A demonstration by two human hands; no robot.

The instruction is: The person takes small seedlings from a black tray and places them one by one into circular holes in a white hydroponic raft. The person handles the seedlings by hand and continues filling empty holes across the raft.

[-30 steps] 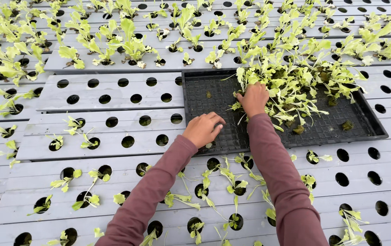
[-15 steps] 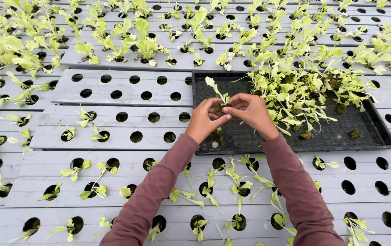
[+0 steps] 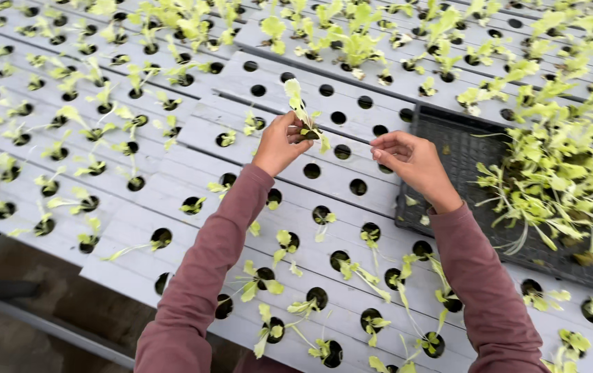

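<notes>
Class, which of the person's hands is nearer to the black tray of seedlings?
Right. The right hand hovers at the black tray's left edge; the left hand is farther left, pinching a seedling.

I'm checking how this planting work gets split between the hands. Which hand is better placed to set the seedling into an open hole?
Probably the left hand: it pinches the seedling right above empty holes in the grey channel. The right hand is open, holds nothing and hovers by the black tray.

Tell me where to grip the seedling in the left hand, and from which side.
Grip the seedling low, at its dark root plug, where the left hand pinches it now. Come from the side, below the leaves: they stand upright and look thin, probably easily bruised.
</notes>
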